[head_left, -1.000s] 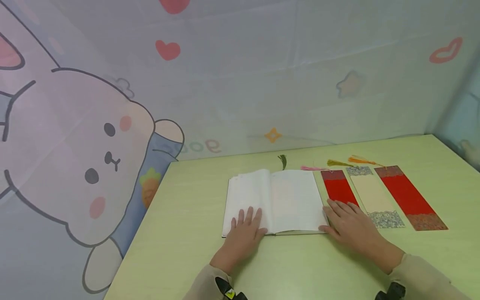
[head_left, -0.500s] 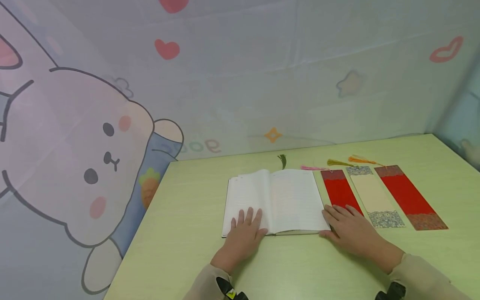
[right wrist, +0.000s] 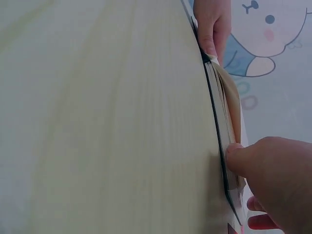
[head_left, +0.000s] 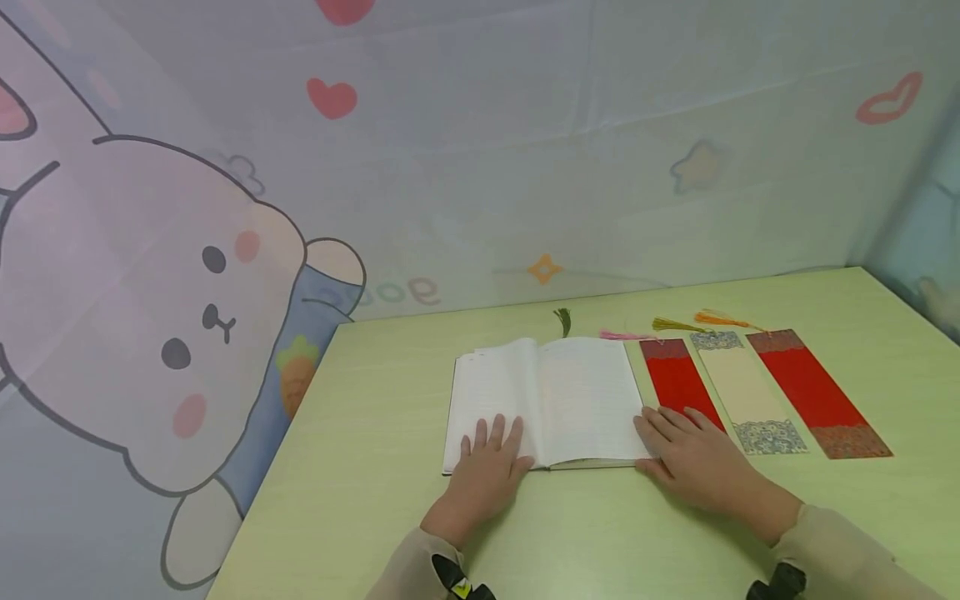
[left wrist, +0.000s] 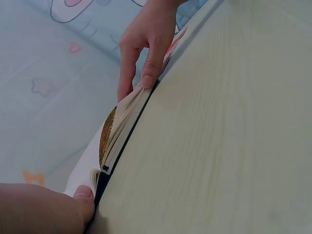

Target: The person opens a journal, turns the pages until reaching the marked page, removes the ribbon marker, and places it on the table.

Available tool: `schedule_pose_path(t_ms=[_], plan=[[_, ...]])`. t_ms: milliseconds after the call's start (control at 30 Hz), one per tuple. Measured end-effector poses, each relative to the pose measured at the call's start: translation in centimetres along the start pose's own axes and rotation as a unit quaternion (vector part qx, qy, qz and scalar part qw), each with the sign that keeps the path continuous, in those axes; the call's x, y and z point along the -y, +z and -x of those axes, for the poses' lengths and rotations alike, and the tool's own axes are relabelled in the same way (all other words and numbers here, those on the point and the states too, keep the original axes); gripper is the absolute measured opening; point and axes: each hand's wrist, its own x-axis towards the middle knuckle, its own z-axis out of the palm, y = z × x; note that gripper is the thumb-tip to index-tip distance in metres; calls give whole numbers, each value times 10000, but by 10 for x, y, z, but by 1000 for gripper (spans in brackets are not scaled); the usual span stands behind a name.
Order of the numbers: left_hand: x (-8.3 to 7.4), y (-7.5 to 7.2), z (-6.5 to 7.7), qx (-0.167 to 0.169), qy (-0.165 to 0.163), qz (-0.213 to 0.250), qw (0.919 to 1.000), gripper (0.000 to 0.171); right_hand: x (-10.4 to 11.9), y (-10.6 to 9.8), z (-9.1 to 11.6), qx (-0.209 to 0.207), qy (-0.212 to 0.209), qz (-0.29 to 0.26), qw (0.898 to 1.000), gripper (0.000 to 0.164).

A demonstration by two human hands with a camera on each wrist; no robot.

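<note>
An open notebook [head_left: 588, 400] with white pages lies on the table. My left hand [head_left: 483, 475] rests on the lower left page with spread fingers, its thumb near the bottom of the spine. At the lower right corner, my right hand [head_left: 701, 467] touches the page edge with its fingertips, and its thumb lies against the near edge. The right palm covers the lower end of a red bookmark [head_left: 678, 379]. Seen from the left wrist, the right-hand pages [left wrist: 130, 114] bow up a little above the dark cover.
Right of the notebook lie a cream bookmark [head_left: 738, 387] and a larger red bookmark [head_left: 817, 392]. Pink, olive and orange tassels extend behind the bookmarks. A dark green tassel [head_left: 564, 323] shows behind the notebook. A printed cloth backdrop [head_left: 480, 167] hangs behind the table [head_left: 360, 433].
My right hand has slid slightly left, its fingertips coming from around the red bookmark and page edge onto the right page's edge. The left hand has stayed in place.
</note>
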Motion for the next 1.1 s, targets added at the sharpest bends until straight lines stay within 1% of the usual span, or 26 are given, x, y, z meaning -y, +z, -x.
schedule_pose_path(t_ms=[167, 367, 567, 700, 900, 1100], plan=[[0, 1, 0, 27, -7, -21, 10000, 57, 2, -1, -1, 137, -28, -16, 9999, 62], [1, 3, -2, 45, -35, -83, 9999, 58, 5, -1, -3, 144, -118, -75, 9998, 62], [2, 4, -2, 68, -47, -148, 9999, 58, 7, -2, -7, 321, -112, -160, 9993, 64], [2, 4, -3, 105, -78, -157, 9998, 59, 8, -3, -7, 338, -146, -132, 9992, 64], [2, 4, -3, 88, -72, -157, 9998, 59, 10, -6, -8, 327, -159, -73, 9993, 57], [1, 3, -2, 71, -150, -118, 9998, 63, 10, -6, -9, 122, -384, 112, 9991, 48]])
